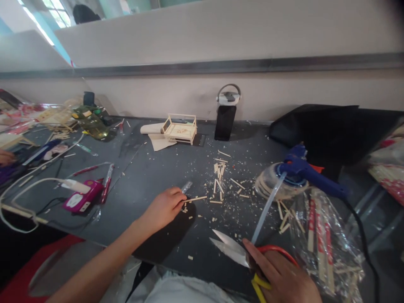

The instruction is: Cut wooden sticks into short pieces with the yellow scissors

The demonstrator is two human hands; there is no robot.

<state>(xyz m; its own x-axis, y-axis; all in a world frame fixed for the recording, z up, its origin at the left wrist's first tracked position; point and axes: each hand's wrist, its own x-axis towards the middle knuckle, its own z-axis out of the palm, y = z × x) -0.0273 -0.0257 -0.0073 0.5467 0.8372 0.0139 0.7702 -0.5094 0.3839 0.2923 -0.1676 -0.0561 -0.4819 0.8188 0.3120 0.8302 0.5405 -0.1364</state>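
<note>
My left hand [166,208] pinches one end of a thin wooden stick [196,198] just above the dark table. In my right hand [279,271] is a pair of scissors [232,247] with red and yellow handles, its blades slightly apart and pointing up and left. Short cut stick pieces [220,170] and small chips lie scattered between and beyond my hands. Farther back stands a small wooden frame model [180,129], beside a curled piece of light sheet [161,142].
A blue glue gun [311,171] rests on a roll [268,183] at the right, near a plastic bag of sticks [328,244]. A phone [225,123] leans at the back. A pink power adapter [83,195] with cables lies left. Another person's hand [6,158] shows at the far left.
</note>
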